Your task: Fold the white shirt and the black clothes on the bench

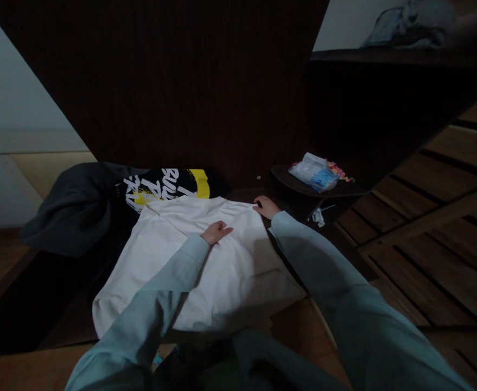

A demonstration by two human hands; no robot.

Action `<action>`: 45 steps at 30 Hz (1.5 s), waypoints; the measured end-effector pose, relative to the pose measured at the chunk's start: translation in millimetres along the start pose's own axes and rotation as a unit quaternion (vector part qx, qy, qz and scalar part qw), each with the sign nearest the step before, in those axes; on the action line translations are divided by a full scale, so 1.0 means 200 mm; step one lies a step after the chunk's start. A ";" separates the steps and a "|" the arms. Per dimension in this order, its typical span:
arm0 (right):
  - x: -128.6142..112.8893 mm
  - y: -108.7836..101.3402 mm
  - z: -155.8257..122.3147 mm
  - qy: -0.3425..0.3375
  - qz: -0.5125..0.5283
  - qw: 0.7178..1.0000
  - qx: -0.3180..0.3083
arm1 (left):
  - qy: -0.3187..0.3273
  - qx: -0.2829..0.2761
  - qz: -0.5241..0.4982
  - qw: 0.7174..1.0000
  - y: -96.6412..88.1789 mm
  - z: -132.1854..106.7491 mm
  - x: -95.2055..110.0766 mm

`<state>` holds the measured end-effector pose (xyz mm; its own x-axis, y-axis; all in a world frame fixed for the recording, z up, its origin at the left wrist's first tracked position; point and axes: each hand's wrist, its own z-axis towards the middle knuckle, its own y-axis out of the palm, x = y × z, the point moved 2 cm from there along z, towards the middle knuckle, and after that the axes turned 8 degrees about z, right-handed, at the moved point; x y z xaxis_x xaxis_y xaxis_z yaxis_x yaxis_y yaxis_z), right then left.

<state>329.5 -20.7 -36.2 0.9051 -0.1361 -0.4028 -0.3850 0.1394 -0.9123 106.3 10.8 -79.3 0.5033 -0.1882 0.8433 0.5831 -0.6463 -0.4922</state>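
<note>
1. Here, both arms, in pale blue-grey sleeves, reach forward over the near edge of the dark table [30, 304]. The left hand [216, 232] lies palm down with a low wrist, and the right hand [266, 207] stretches further, towards the far right.
2. Under them a cream shirt [205, 271] is spread flat across the middle of the table, with its near hem at the near edge.
3. A black shirt [169, 184] with white and yellow lettering lies at the cream shirt's far left corner, touching it. A dark grey garment [75, 212] is heaped at the table's far left.
4. Off the right edge, a small round shelf [287, 182] carries a plastic packet [315, 171], near the right hand but apart from it. A crumpled white scrap [318, 217] lies below the shelf, beside slatted wooden boards [417, 244].
5. The left fingers are stretched out and close together, resting flat on the cream shirt's upper middle and gripping nothing.
6. The right fingers are bent down onto the shirt's far right corner. Whether they pinch the cloth or only press on it cannot be told.
</note>
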 end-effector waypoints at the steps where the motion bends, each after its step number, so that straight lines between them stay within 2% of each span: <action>1: 0.00 -0.01 -0.05 -0.002 0.008 1.000 0.015 | -0.001 -0.016 0.004 1.000 0.00 -0.01 0.01; 4: 0.03 -0.04 -0.24 0.002 0.063 0.998 0.026 | -0.013 -0.063 0.000 0.998 -0.01 -0.03 0.03; 6: 0.04 -0.04 -0.39 0.018 0.092 0.995 -0.023 | -0.029 -0.080 -0.029 0.996 -0.01 -0.03 0.04; 9: 0.05 -0.02 -0.62 0.044 0.064 0.991 -0.106 | -0.037 -0.094 -0.066 0.993 -0.01 -0.02 0.03; 13: 0.03 0.00 -0.79 0.062 0.026 0.987 -0.146 | -0.063 -0.086 -0.124 0.986 0.00 -0.02 0.02; 16: 0.01 0.02 -0.82 0.059 0.007 0.986 -0.153 | -0.086 -0.082 -0.201 0.972 0.01 -0.01 0.03; 20: 0.00 0.03 -0.81 0.049 -0.014 0.986 -0.156 | -0.085 -0.094 -0.237 0.963 0.02 0.00 0.04; 29: 0.01 0.04 -0.82 0.063 0.001 0.985 -0.159 | -0.073 -0.166 -0.308 0.934 0.01 -0.01 0.09; 36: 0.02 0.05 -0.83 0.076 0.021 0.987 -0.144 | -0.111 -0.147 -0.269 0.945 -0.01 0.02 0.07; 41: 0.00 0.06 -0.83 0.078 0.022 0.988 -0.130 | -0.150 -0.114 -0.232 0.954 0.00 0.01 0.09; 45: -0.01 0.06 -0.84 0.076 0.020 0.989 -0.123 | -0.149 -0.115 -0.214 0.958 0.03 -0.01 0.12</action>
<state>292.6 -183.8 -59.5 0.8580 -0.2840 -0.4279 -0.4689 -0.0935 -0.8783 120.6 1.8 -61.4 0.4290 0.3286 0.8414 0.6379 -0.7697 -0.0247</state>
